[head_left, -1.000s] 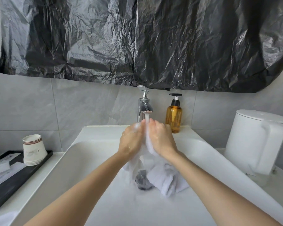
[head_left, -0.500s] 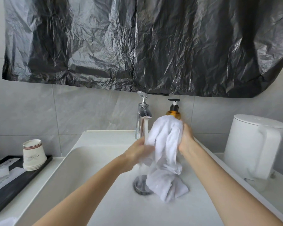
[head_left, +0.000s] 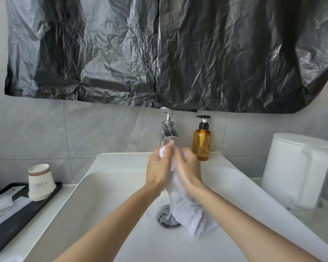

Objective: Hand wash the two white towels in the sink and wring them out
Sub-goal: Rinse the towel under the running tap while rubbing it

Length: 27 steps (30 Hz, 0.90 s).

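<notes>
My left hand [head_left: 158,170] and my right hand [head_left: 187,170] are pressed together over the white sink [head_left: 110,188], both gripping a wet white towel [head_left: 189,210] between them. Water runs from the chrome tap [head_left: 168,132] onto the top of the towel. The towel's lower end hangs down into the basin and lies bunched beside the chrome drain [head_left: 166,216]. I cannot tell whether the bunched cloth is one towel or two.
An amber pump bottle [head_left: 202,141] stands right of the tap. A white kettle [head_left: 296,170] sits on the right counter. On the left, stacked paper cups [head_left: 40,181] rest on a black tray [head_left: 17,214]. Black plastic sheeting [head_left: 159,53] covers the wall above.
Half a second ago the towel was lifted high in my right hand; now both hands have closed together on it under the running tap, and the bundle sits lower.
</notes>
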Tool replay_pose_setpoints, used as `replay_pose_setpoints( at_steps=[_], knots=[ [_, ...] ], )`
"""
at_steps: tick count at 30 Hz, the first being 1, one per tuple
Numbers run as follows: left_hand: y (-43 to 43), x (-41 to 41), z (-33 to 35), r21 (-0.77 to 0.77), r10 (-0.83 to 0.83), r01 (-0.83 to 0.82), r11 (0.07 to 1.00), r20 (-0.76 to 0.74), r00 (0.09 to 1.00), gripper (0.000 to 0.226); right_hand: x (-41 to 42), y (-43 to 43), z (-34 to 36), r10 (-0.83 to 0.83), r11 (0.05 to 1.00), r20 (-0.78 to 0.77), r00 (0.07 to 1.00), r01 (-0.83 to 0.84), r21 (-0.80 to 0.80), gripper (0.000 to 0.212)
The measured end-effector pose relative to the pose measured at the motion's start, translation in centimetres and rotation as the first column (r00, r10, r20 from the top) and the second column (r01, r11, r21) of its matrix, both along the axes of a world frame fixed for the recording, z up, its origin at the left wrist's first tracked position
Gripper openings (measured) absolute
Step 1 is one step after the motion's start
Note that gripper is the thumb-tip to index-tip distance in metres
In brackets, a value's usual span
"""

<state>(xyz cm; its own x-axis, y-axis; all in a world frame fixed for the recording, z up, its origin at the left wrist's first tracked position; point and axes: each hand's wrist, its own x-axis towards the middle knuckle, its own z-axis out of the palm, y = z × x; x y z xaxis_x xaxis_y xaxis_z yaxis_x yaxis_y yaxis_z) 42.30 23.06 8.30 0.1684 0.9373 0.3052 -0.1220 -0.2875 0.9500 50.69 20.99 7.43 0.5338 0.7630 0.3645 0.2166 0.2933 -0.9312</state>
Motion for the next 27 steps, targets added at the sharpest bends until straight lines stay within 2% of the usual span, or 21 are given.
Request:
replay_pose_setpoints(
  at_steps=[2, 4, 6, 7, 8, 9, 10, 12, 13, 15, 17, 19, 20, 22, 24, 25, 26, 27],
  knots=[
    [-0.2, 0.0, -0.2, 0.066, 0.083, -0.079, 0.995, -0.052, 0.995, 0.026, 0.0, 0.2, -0.2, -0.056, 0.998, 0.096, 0.994, 0.056, 0.006, 0.046],
    [-0.1, -0.3, -0.3, 0.098, 0.124, -0.114, 0.989, -0.097, 0.988, 0.033, 0.0, 0.2, 0.2, -0.113, 0.992, 0.278, 0.954, 0.126, -0.028, 0.033],
    [0.0, -0.9, -0.2, 0.132, 0.178, -0.155, 0.979, -0.186, 0.966, 0.043, 0.0, -0.1, 0.6, -0.27, 0.955, 0.606, 0.749, 0.287, 0.071, 0.019],
    [0.0, -1.2, 0.0, 0.177, 0.215, -0.171, 0.969, -0.272, 0.938, 0.046, -0.1, -0.3, 0.7, -0.286, 0.937, 0.729, 0.622, 0.342, 0.076, 0.022],
    [0.0, -1.5, 0.2, 0.223, 0.252, -0.18, 0.958, -0.357, 0.899, 0.047, 0.4, 0.0, 0.8, -0.246, 0.942, 0.762, 0.599, 0.332, 0.042, 0.022],
    [0.1, -1.8, 0.4, 0.257, 0.28, -0.183, 0.949, -0.423, 0.862, 0.048, 0.8, -0.1, 1.1, -0.157, 0.967, 0.779, 0.608, 0.256, -0.005, 0.018],
    [0.0, -2.1, 0.8, 0.264, 0.279, -0.169, 0.95, -0.468, 0.838, 0.049, 1.4, 0.0, 1.0, -0.075, 0.985, 0.804, 0.591, 0.171, -0.033, 0.019],
    [0.5, -2.4, 0.9, 0.234, 0.238, -0.125, 0.964, -0.553, 0.799, 0.051, 3.0, 0.3, 0.6, 0.031, 0.986, 0.847, 0.531, 0.12, -0.112, 0.023],
    [0.8, -2.4, 0.8, 0.222, 0.219, -0.102, 0.97, -0.605, 0.765, 0.049, 3.5, 0.1, 0.9, 0.084, 0.98, 0.825, 0.558, 0.102, -0.169, 0.027],
    [1.3, -2.4, 0.8, 0.162, 0.143, -0.046, 0.986, -0.66, 0.737, 0.047, 3.9, -0.4, 1.6, 0.091, 0.988, 0.722, 0.686, 0.029, -0.153, 0.031],
    [1.6, -2.9, 1.2, 0.054, 0.01, 0.029, 0.998, -0.611, 0.791, 0.037, 4.3, -0.6, 2.3, 0.025, 0.996, 0.581, 0.814, 0.029, -0.083, 0.032],
    [1.3, -3.7, 1.8, -0.053, -0.182, 0.182, 0.982, -0.529, 0.829, 0.024, 4.6, -0.4, 3.1, -0.008, 0.999, 0.395, 0.919, 0.027, -0.042, 0.033],
    [1.0, -4.0, 2.0, -0.077, -0.275, 0.274, 0.959, -0.502, 0.82, 0.032, 4.6, -0.4, 3.3, -0.004, 0.999, 0.327, 0.945, 0.016, -0.034, 0.034],
    [0.5, -3.6, 1.6, -0.029, -0.363, 0.412, 0.911, -0.533, 0.765, 0.053, 4.2, -0.4, 3.4, 0.028, 0.999, 0.255, 0.966, -0.022, -0.024, 0.033],
    [0.0, -2.6, 1.0, 0.055, -0.329, 0.431, 0.901, -0.56, 0.76, 0.077, 3.9, -0.5, 3.6, 0.059, 0.998, 0.171, 0.984, -0.062, 0.013, 0.033],
    [-0.1, -2.1, 0.7, 0.095, -0.284, 0.393, 0.915, -0.541, 0.791, 0.082, 3.8, -0.4, 3.8, 0.071, 0.997, 0.118, 0.99, -0.074, 0.022, 0.032],
    [-0.1, -1.8, 0.7, 0.134, -0.251, 0.362, 0.922, -0.505, 0.826, 0.072, 3.8, -0.4, 4.0, 0.073, 0.997, 0.069, 0.995, -0.075, 0.02, 0.029],
    [-0.3, -1.8, 0.9, 0.178, -0.246, 0.357, 0.917, -0.451, 0.858, 0.05, 3.8, -0.3, 4.1, 0.076, 0.997, 0.039, 0.996, -0.077, 0.005, 0.026]
  ],
)
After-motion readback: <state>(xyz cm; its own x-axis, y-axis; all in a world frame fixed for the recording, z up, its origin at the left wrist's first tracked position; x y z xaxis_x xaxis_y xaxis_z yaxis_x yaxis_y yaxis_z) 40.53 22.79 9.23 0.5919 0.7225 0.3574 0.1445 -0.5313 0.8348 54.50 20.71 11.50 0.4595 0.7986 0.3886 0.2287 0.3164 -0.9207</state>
